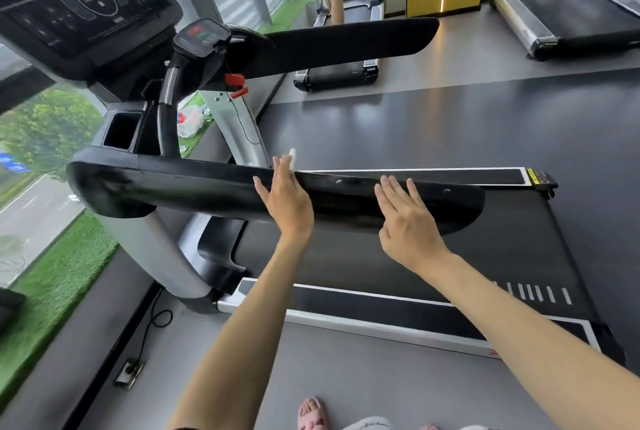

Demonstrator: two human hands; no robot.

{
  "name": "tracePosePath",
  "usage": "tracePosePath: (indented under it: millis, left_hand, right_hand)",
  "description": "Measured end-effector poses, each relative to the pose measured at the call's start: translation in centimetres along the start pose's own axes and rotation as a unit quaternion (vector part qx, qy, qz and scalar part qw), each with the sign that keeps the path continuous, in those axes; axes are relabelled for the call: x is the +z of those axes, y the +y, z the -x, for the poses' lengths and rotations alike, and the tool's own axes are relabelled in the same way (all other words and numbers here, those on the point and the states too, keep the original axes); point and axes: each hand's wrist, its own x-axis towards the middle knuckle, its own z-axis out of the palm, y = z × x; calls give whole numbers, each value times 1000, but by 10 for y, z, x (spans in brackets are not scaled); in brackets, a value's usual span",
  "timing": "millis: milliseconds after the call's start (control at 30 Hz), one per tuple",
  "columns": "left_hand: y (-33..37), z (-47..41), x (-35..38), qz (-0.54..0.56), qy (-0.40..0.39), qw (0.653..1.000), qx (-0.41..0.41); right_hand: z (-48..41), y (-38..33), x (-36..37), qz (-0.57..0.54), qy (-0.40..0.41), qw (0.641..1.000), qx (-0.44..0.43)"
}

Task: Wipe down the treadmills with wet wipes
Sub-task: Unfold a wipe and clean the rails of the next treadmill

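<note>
Both hands lie on the near rail (194,183) of the treadmill (519,239). The left hand (287,202) is spread wide with straight fingers, reaching over the rail's far edge near its middle. The wipe (292,156) shows only as a small white scrap at those fingertips. The right hand (408,221) is flat and holds nothing, resting toward the rail's free end.

The main risk is losing the wipe. It seems to be pressed by straight fingers rather than gripped, and it sits right at the far edge. A quick stroke along the glossy black surface could roll it off onto the belt side. How much of it lies under the palm cannot be told, so a pass may also clean less than the hand covers.

A stroke toward the console (79,3) brings the left hand closer to the red safety clip (235,81) and its thin cord (247,124), which a trailing corner could snag. Two small screws (338,181) on the rail's top could catch and tear the wipe.
</note>
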Motion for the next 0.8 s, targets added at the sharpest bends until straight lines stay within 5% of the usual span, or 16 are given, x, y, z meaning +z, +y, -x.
tracePosePath:
  millis: [100,200,267,433,500,667,800]
  left_hand:
    - [4,29,14,-25,-76,996,49]
    - [34,72,33,47,-151,978,132]
    - [52,76,28,109,-180,971,113]
    - [20,16,-5,72,-12,997,-17]
    - [5,12,-4,29,-39,998,-31]
    - [37,62,23,57,-178,976,114]
    - [47,32,1,129,-133,983,-17]
  right_hand:
    - [1,1,2,-4,-1,1000,-3]
    - [1,4,2,-5,1,1000,-12]
    - [2,4,2,-10,1,1000,-15]
    - [2,1,0,6,-9,1000,-1]
    - [2,0,1,5,-4,1000,0]
    - [2,4,3,6,-2,1000,0]
    - [3,2,1,10,-2,1000,-6]
